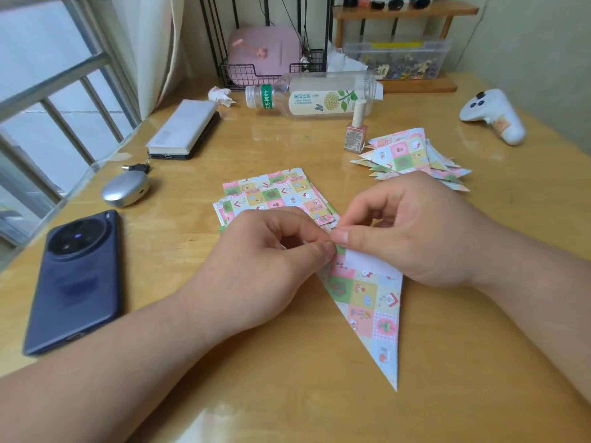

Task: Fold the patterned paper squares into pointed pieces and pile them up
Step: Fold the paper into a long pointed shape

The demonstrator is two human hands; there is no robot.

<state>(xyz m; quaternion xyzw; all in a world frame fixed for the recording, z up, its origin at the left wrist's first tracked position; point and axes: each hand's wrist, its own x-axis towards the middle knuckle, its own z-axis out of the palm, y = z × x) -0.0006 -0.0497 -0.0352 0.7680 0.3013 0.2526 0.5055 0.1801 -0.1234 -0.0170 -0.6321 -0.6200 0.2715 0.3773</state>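
Both hands are down at the middle of the pale wooden table (287, 407), meeting fingertip to fingertip. The left hand (271, 254) has its thumb and forefinger curled in a pinch on the top corner of a long, narrow pointed piece (367, 302) of pastel checked paper printed with little cartoon pictures. The right hand (415, 231) pinches the same top edge from the other side, its remaining fingers loosely curled above. The pointed piece lies flat on the table between the two wrists, its sharp tip aimed back toward the person and a patch of white underside showing just below the fingers.

Just beyond the hands sits a loose stack of unfolded squares (271, 196) in the same pattern, its near edge hidden under the knuckles. Farther off to the right a pile of folded pieces (412, 155) fans out, just beside a small pink nail polish bottle (356, 135) standing upright with a white cap. Behind that, a clear plastic drink bottle (313, 97) lies on its side.

On the left, a dark blue smartphone (76, 279) lies camera side up, with a silver oval earbud case (126, 190) beyond it. A white game controller (492, 113) rests at the far right.
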